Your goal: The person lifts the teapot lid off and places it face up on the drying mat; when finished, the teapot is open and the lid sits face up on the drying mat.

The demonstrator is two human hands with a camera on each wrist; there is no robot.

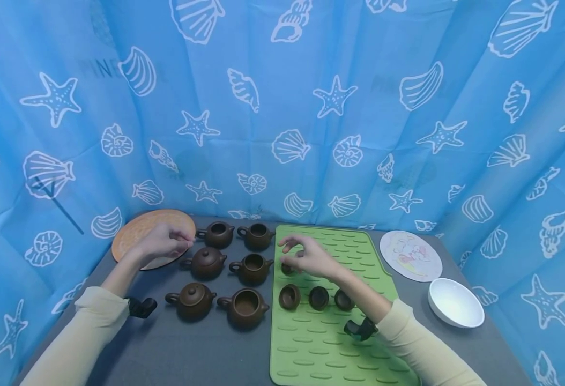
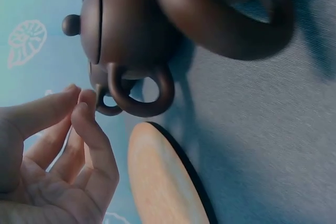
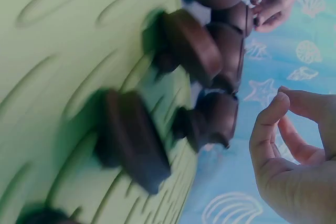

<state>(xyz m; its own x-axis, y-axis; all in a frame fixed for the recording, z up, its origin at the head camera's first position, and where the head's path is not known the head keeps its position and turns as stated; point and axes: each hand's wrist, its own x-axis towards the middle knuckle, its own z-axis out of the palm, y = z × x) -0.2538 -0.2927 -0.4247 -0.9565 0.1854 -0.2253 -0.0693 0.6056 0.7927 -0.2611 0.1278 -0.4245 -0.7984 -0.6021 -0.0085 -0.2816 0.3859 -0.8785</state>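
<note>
My left hand (image 1: pixel 166 241) hovers by the handle of the back lidded teapot (image 1: pixel 206 264), thumb and fingertips close together with nothing between them. The left wrist view shows those fingertips beside the handles of dark brown teapots. My right hand (image 1: pixel 309 257) is above the mat's left edge, over a small brown teapot lid (image 1: pixel 287 268) that it partly covers. Its thumb and index tips meet in the right wrist view, holding nothing. More lids, among them one (image 1: pixel 289 297) and another (image 1: pixel 318 298), lie knob-down on the green mat (image 1: pixel 306 348).
A second lidded teapot (image 1: pixel 193 303) stands at front left. Several lidless teapots, including one at the front (image 1: pixel 245 309), stand left of the mat. An orange-brown round board (image 1: pixel 135 230) lies behind my left hand. At right are a decorated disc (image 1: pixel 410 256) and a white bowl (image 1: pixel 456 303).
</note>
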